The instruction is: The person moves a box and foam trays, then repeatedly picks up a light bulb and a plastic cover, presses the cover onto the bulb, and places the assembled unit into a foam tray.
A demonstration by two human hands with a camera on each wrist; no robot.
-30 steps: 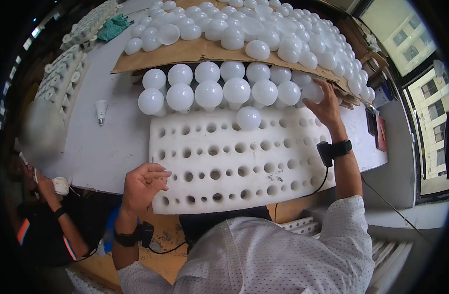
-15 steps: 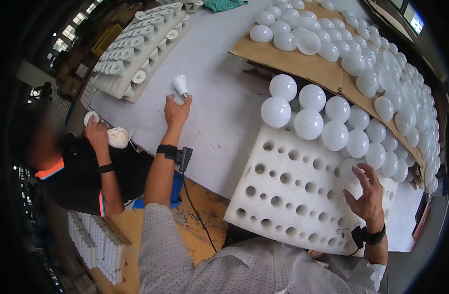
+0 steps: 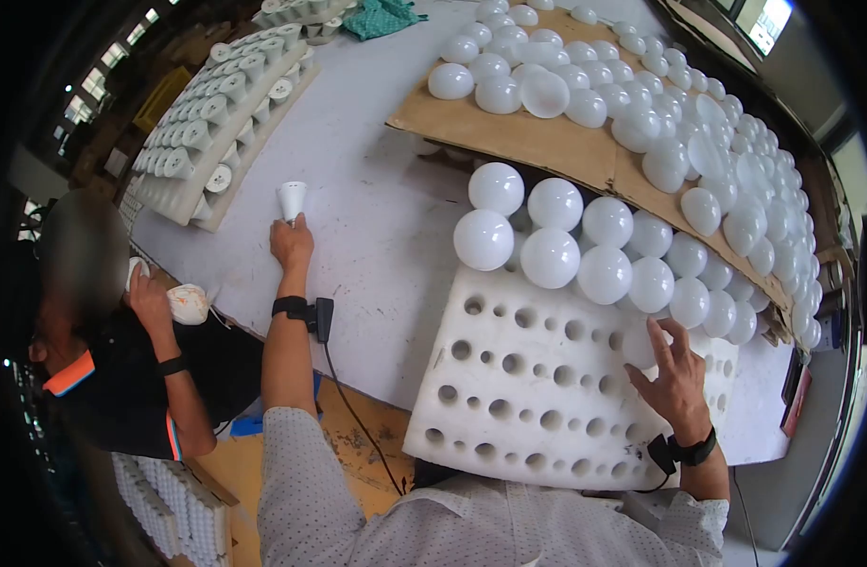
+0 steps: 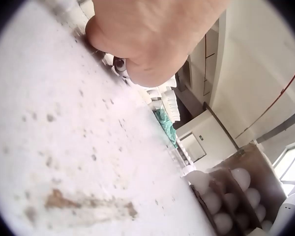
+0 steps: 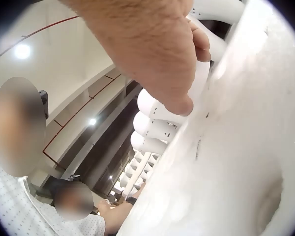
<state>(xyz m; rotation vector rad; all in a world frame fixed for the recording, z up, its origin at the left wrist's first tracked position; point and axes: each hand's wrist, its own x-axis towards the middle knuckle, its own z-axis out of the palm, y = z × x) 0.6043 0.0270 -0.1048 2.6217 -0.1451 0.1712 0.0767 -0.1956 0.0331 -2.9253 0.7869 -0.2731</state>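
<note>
my left hand point(image 3: 293, 244), arm stretched over the tabletop point(image 3: 358, 203), pinches a flared bulb point(image 3: 292, 197) by its base; my right hand point(image 3: 677, 386) curves thumb and fingers round a globe bulb point(image 3: 638, 348) at the foam board point(image 3: 467, 425)

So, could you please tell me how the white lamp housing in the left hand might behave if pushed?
The white lamp housing would probably roll in an arc on its side, as it tapers. Stood on its narrow end, it would likely tip, being wider at the other. Its smooth, even sides suggest stiffness.
</note>
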